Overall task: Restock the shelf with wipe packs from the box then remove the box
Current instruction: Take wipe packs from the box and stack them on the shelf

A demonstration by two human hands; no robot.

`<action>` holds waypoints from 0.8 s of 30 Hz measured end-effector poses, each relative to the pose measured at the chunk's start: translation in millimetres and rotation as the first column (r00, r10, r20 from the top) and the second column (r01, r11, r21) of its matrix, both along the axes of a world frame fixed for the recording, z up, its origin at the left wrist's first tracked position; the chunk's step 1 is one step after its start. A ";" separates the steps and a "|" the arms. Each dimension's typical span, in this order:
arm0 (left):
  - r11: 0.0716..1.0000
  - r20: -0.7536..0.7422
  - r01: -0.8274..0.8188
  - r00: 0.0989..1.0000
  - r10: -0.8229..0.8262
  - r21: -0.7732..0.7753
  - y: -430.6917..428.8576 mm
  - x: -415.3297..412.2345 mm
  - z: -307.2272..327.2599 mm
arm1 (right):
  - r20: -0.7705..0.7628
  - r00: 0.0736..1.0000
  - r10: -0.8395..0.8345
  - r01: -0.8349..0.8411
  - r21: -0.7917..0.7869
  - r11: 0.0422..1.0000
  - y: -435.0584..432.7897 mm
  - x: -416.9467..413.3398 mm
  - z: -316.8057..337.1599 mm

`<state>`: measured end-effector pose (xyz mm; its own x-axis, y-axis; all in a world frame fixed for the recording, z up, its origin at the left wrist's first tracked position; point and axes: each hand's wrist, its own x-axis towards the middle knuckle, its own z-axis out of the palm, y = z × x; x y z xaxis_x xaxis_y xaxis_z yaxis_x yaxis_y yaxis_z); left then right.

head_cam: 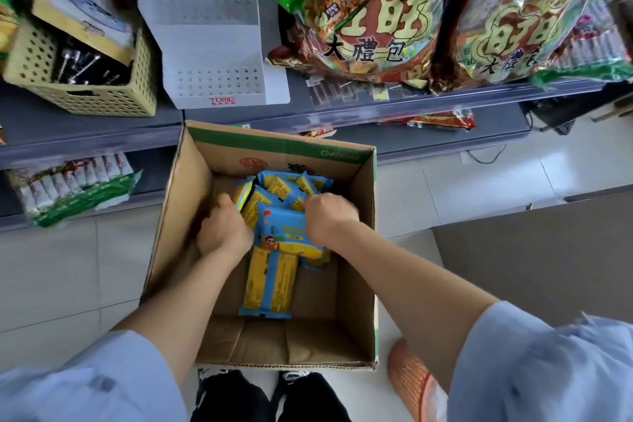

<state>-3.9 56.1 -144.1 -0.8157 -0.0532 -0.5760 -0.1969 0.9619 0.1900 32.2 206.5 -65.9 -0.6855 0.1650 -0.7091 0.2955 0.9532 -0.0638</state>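
An open cardboard box (pixel 363 250) stands on the floor in front of the shelf. Inside lie several blue and yellow wipe packs (pixel 270 281), most piled at the far end. Both my hands are down in the box. My left hand (pixel 222 229) grips the left side of the pile with curled fingers. On the right side my right hand (pixel 329 217) grips the packs the same way. One pack (pixel 287 233) with a cartoon figure sits between the two hands. My fingertips are hidden among the packs.
A white perforated bin (pixel 212 79) and a yellow basket (pixel 85 92) stand on the grey shelf (pixel 92 134) behind the box. Large red snack bags (pixel 370 27) fill the shelf to the right. An orange mesh item (pixel 411 384) lies on the tiled floor beside the box.
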 end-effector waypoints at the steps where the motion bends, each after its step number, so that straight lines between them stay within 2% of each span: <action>1: 1.000 -0.013 -0.017 1.000 0.017 0.015 1.2 0.6 6.7 | 0.001 1.000 0.000 0.000 -0.003 1.000 -0.3 0.5 0.9; 5: 0.992 -0.019 -0.075 0.997 0.077 0.105 -0.7 0.0 38.7 | -0.017 1.000 -0.008 0.008 -0.019 1.000 0.4 3.9 6.8; 10: 0.973 -0.066 -0.067 0.994 0.083 0.222 -14.4 -5.2 90.7 | -0.134 0.991 -0.027 0.023 -0.033 0.999 3.2 3.1 36.5; 18: 0.903 -0.116 -0.148 0.970 0.212 0.404 -55.3 -5.0 195.8 | -0.305 0.952 -0.026 -0.007 -0.109 0.994 0.6 -12.1 127.3; 24: 0.852 -0.148 -0.225 0.933 0.328 0.472 -99.4 -5.8 263.5 | -0.392 0.920 0.015 -0.077 -0.141 0.987 -25.1 -28.4 191.1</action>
<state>-9.8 -43.3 119.5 -0.9108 -0.0783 -0.4053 -0.3468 0.6776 0.6485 3.8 181.4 125.3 -0.9161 0.0390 -0.3991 0.1743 0.9351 -0.3085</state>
